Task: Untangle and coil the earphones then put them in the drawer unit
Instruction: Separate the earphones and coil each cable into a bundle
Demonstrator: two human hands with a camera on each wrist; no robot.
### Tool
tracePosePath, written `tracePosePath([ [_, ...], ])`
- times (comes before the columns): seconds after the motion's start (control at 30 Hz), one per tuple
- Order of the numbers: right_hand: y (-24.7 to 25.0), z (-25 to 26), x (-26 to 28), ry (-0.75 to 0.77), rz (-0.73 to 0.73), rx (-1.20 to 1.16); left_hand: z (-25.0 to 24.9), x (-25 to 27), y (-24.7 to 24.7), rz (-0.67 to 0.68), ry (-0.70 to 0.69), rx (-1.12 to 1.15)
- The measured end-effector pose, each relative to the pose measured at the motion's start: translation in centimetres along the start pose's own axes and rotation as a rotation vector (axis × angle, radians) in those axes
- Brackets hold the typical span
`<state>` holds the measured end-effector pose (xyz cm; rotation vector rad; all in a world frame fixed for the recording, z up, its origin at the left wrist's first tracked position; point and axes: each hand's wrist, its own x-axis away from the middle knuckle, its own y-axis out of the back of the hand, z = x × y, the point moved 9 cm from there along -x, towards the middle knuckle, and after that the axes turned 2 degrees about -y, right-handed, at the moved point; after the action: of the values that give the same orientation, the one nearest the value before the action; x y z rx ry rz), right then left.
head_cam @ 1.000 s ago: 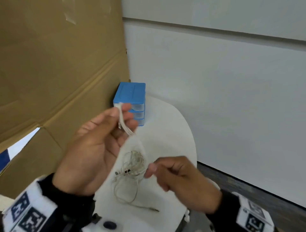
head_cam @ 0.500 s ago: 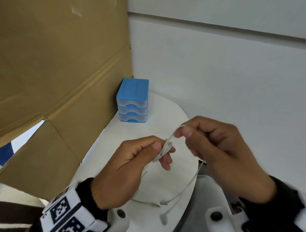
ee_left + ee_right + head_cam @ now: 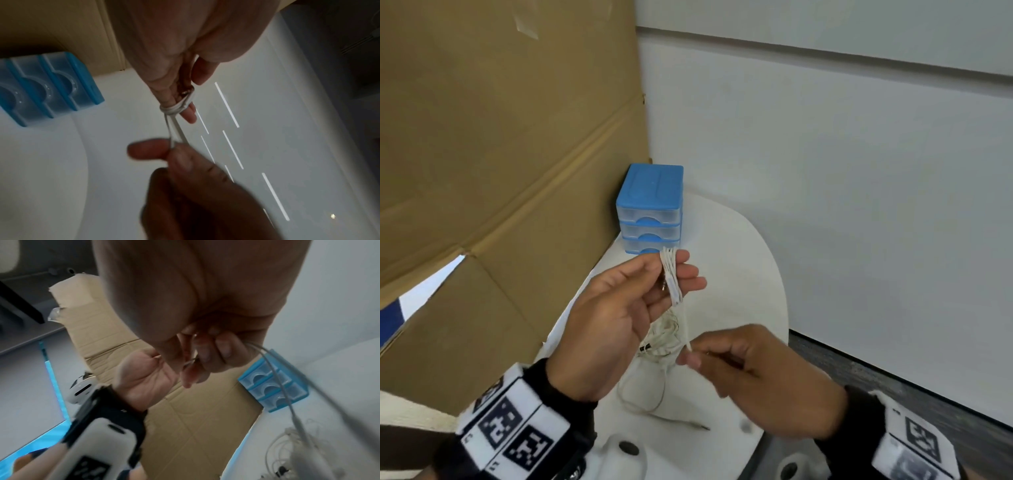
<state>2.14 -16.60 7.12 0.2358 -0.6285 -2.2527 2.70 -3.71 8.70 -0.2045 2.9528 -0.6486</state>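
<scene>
The white earphones (image 3: 671, 274) are held up above the white table (image 3: 739, 274), several turns of their cable wound around the fingers of the left hand (image 3: 626, 308), whose thumb pins the loops in place. The right hand (image 3: 739, 370), lower and nearer the person, pinches the free cable running down from that coil. More tangled cable (image 3: 661, 339) lies on the table under the hands, and the blue drawer unit (image 3: 650, 209), drawers closed, stands at the far edge beside a cardboard sheet (image 3: 500, 154).

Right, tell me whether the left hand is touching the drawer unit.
Apart. The left wrist view shows bare white table between the left hand, wound with earphone cable, and the drawer unit.
</scene>
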Motion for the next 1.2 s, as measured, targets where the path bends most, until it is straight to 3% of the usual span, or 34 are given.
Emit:
tracePosePath([
  [0.13,-1.2,2.7,1.1,0.061,0.079,0.094,0.4,0.1,1.1,-0.035,-0.112,-0.323],
  [0.27,2.2,3.9,1.1,0.075,-0.07,-0.034,1.7,1.1,0.2,0.118,-0.138,-0.619],
  [0.43,7.6,2.6,0.6,0.111,-0.386,-0.03,2.1,2.2,-2.7,0.255,-0.039,-0.477],
  [0.5,8.2,0.9,0.3,0.072,-0.443,-0.124,1.8,2.2,-3.2,0.288,0.002,-0.364],
  [0.6,6.4,-1.7,-0.5,-0.019,-0.382,-0.278,1.3,1.9,-3.2,0.233,0.056,-0.154],
  [0.73,1.6,-3.3,-0.6,-0.11,-0.287,-0.291,0.9,0.8,-1.3,0.021,0.031,0.061],
  [0.83,-0.7,-2.3,0.1,-0.143,-0.209,-0.135,1.6,0.6,0.1,-0.071,0.041,0.034],
  [0.93,0.1,-0.7,0.7,-0.104,-0.295,0.031,2.6,1.3,-0.1,-0.084,0.024,-0.076],
  [1.03,1.1,-0.5,1.0,-0.137,-0.399,-0.14,3.7,1.9,-0.5,-0.083,0.028,-0.143],
  [1.1,1.6,-0.8,0.9,-0.177,-0.434,-0.396,4.1,2.2,-1.0,-0.084,0.044,-0.182],
  [1.2,1.2,-0.7,0.6,-0.229,-0.369,-0.73,5.5,2.9,-0.9,-0.159,0.113,-0.173],
])
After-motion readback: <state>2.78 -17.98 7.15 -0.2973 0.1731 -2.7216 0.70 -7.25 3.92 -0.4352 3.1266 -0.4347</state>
